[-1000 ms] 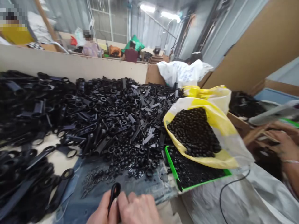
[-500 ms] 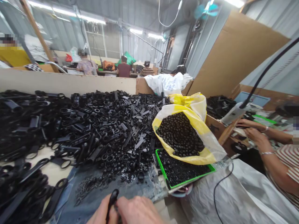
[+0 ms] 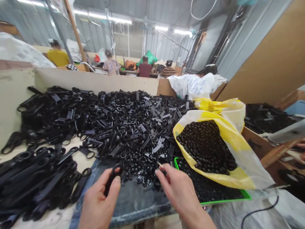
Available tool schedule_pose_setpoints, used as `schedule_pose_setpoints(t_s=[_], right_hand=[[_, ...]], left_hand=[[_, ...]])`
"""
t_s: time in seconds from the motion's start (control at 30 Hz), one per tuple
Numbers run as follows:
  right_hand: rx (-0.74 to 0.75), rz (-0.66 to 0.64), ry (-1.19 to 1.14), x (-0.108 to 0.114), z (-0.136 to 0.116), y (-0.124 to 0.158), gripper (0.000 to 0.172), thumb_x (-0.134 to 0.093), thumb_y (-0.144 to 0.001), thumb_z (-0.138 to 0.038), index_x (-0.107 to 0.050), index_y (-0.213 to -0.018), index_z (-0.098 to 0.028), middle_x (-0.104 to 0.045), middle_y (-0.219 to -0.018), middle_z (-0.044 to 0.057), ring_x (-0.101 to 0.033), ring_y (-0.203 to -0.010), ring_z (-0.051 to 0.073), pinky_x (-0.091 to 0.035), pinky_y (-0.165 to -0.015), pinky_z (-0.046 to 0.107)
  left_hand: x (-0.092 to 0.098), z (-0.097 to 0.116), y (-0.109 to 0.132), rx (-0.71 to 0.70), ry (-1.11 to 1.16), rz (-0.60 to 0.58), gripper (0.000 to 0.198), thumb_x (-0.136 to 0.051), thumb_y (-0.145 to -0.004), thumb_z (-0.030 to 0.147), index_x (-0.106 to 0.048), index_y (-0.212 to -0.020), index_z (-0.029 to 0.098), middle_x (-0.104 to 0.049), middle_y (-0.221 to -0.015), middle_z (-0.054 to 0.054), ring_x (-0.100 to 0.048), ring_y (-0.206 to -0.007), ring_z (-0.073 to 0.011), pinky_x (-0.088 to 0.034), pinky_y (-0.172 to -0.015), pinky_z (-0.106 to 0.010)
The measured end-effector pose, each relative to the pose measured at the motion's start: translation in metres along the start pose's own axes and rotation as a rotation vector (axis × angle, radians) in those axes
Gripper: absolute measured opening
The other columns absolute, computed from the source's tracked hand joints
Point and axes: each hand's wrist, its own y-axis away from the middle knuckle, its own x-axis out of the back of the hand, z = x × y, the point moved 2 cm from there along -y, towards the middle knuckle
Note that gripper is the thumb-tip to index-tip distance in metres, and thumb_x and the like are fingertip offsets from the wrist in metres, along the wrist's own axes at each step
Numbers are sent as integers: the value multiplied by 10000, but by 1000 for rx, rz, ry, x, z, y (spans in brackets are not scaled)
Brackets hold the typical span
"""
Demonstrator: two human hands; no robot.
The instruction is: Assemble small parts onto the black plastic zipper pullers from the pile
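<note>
My left hand is low in the view and closed on a long black plastic piece that has a ring at its top end. My right hand reaches forward to the edge of a pile of small black plastic rings and clips. Its fingertips touch small parts beside a green tray. The fingers are pinched together, and what they hold is too small to name. Both hands hover over a blue denim cloth.
Long black ringed pieces are heaped at left. A yellow and clear bag of dark beads leans over the green tray. A pale board wall backs the table. Other people sit beyond it. A cable lies at right.
My hands have separated: the left keeps the black ringed piece, the right has moved forward to the small parts. The view has swung left and the co-worker's hands at right have left view.
</note>
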Motion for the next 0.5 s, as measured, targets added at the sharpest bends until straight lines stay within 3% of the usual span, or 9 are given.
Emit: schedule_pose_setpoints(t_s=[0.13,0.23,0.33,0.4,0.5], right_hand=[[-79,11,20,-18,6,-42,212,-626,-961,-221,-710,-768,-195,-778,-710,89,-760,-667,258,-406,-568,264],[-66,11,-56,-22,11,-48,286,-565,-966,-241,-685,-708,-208,-708,-600,33,-679,-546,202,-386,-540,257],[-38,31,-277,-14,5,-41,346,-486,-1014,-418,-697,-832,-212,-684,-665,13,-634,-594,181,-435,-570,244],[-17,-64,-566,-12,-9,-33,384,-491,-1001,-512,-679,-853,-212,-660,-729,10,-613,-677,180,-461,-613,236],[33,-405,-947,-27,-40,-15,410,-557,-949,-563,-627,-767,-202,-576,-695,-16,-539,-666,161,-447,-626,237]], left_hand=[[-33,-12,18,288,533,-188,481,-827,-728,528,-736,-1028,164,-671,-640,18,-513,-546,-114,-379,-513,-203],[-31,-25,22,471,772,-284,492,-884,-693,395,-739,-1104,168,-770,-832,-55,-626,-674,-147,-431,-568,-221],[-25,-39,23,550,926,-390,452,-808,-727,272,-738,-1160,163,-797,-950,-96,-677,-800,-188,-476,-642,-260],[-24,-46,23,542,976,-439,435,-762,-744,245,-734,-1171,168,-802,-978,-105,-688,-831,-209,-478,-643,-276],[-28,-52,25,530,1029,-472,432,-743,-775,273,-728,-1200,195,-798,-1010,-86,-697,-859,-228,-471,-662,-294]])
